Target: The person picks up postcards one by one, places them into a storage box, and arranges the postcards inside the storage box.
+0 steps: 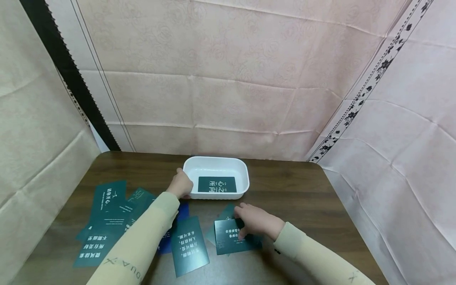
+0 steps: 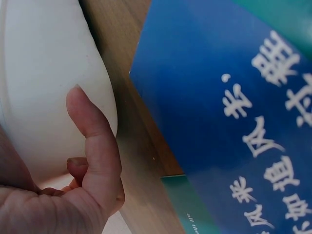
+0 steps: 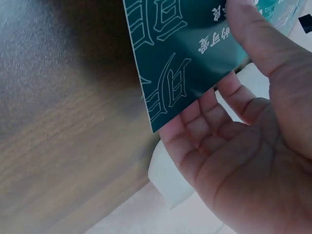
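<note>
My left hand (image 1: 181,184) grips the left end of a white tray (image 1: 213,159); in the left wrist view its thumb (image 2: 90,117) lies along the tray's outer wall. A dark green printed card (image 1: 217,184) lies inside the tray. In front of the tray, my right hand (image 1: 257,219) pinches another green card (image 1: 225,239), with the thumb on its printed face and fingers behind it, as the right wrist view shows. That card overlaps a lighter green card (image 1: 226,213) underneath. Beside it lies a green card (image 1: 189,246) with white characters.
Several overlapping green cards (image 1: 103,225) are spread at the left of the wooden table (image 1: 285,182). A blue card (image 2: 180,83) lies partly behind the left forearm in the head view. Pale cloth (image 1: 228,99) hangs behind the table and at both sides.
</note>
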A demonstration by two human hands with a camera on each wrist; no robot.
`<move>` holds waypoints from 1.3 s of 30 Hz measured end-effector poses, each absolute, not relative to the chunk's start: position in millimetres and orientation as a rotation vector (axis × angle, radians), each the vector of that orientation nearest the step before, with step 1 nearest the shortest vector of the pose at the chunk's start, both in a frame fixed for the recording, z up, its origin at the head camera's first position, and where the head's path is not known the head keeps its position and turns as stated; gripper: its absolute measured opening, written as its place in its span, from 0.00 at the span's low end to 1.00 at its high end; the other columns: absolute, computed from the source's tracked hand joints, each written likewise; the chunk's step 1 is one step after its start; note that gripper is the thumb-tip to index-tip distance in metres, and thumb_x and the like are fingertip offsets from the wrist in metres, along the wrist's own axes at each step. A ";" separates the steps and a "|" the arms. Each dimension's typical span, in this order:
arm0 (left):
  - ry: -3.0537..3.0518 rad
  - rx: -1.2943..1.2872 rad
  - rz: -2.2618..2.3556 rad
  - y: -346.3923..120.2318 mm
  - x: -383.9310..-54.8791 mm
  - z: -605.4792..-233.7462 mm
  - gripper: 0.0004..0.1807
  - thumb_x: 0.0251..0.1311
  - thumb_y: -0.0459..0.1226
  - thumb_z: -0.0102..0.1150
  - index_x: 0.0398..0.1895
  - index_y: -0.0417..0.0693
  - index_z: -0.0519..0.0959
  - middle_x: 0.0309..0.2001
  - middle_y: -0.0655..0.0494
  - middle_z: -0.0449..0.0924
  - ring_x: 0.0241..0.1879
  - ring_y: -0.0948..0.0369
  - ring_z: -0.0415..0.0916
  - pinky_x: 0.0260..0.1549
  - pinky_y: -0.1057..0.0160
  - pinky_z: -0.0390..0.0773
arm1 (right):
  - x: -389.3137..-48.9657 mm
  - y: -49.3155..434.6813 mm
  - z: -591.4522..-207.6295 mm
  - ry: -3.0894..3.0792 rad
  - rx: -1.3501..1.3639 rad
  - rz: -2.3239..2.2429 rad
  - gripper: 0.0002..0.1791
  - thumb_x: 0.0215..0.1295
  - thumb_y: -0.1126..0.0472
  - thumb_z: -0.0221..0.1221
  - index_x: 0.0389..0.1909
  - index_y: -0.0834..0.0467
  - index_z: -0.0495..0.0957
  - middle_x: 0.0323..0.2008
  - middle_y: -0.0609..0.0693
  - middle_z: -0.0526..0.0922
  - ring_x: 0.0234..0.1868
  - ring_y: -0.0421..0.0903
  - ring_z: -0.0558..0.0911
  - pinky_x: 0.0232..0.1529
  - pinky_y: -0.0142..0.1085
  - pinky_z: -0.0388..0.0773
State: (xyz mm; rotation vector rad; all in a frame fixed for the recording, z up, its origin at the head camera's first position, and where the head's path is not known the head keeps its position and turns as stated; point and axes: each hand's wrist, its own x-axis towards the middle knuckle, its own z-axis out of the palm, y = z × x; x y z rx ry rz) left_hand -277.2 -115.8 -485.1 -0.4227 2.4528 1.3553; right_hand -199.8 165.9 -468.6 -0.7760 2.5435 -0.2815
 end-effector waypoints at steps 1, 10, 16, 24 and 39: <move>2.452 -0.425 1.357 -115.8 -277.0 -485.0 0.44 0.63 0.27 0.49 0.72 0.39 0.31 0.54 0.32 0.61 0.41 0.43 0.75 0.25 0.55 0.84 | -199.8 165.9 -467.4 2.539 -0.773 -0.290 0.27 0.47 0.51 0.75 0.48 0.51 0.76 0.39 0.43 0.73 0.38 0.40 0.73 0.41 0.34 0.79; 2.455 -0.421 1.357 -115.4 -276.2 -484.3 0.44 0.63 0.27 0.49 0.72 0.38 0.31 0.54 0.31 0.61 0.42 0.43 0.75 0.25 0.55 0.84 | -200.3 165.7 -459.5 2.522 -0.757 -0.328 0.20 0.52 0.53 0.72 0.42 0.48 0.74 0.37 0.42 0.77 0.35 0.39 0.75 0.41 0.35 0.79; 2.470 -0.415 1.356 -114.7 -277.0 -484.7 0.42 0.63 0.26 0.47 0.71 0.35 0.33 0.51 0.30 0.63 0.37 0.44 0.77 0.23 0.56 0.84 | -198.4 166.6 -455.0 2.517 -0.782 -0.356 0.17 0.54 0.54 0.71 0.41 0.49 0.75 0.35 0.41 0.77 0.34 0.39 0.75 0.39 0.34 0.79; 2.468 -0.424 1.345 -114.7 -277.5 -484.3 0.41 0.64 0.27 0.46 0.71 0.35 0.33 0.51 0.31 0.63 0.37 0.45 0.76 0.23 0.56 0.84 | -198.6 168.3 -451.0 2.510 -0.856 -0.396 0.13 0.57 0.56 0.69 0.41 0.47 0.78 0.36 0.42 0.80 0.34 0.38 0.76 0.39 0.33 0.79; 2.472 -0.424 1.350 -114.3 -277.5 -484.2 0.40 0.64 0.27 0.46 0.71 0.36 0.33 0.51 0.30 0.63 0.36 0.45 0.77 0.22 0.56 0.83 | -203.6 173.3 -443.1 2.477 -0.960 -0.465 0.04 0.68 0.60 0.58 0.38 0.47 0.80 0.31 0.38 0.78 0.33 0.37 0.76 0.38 0.31 0.77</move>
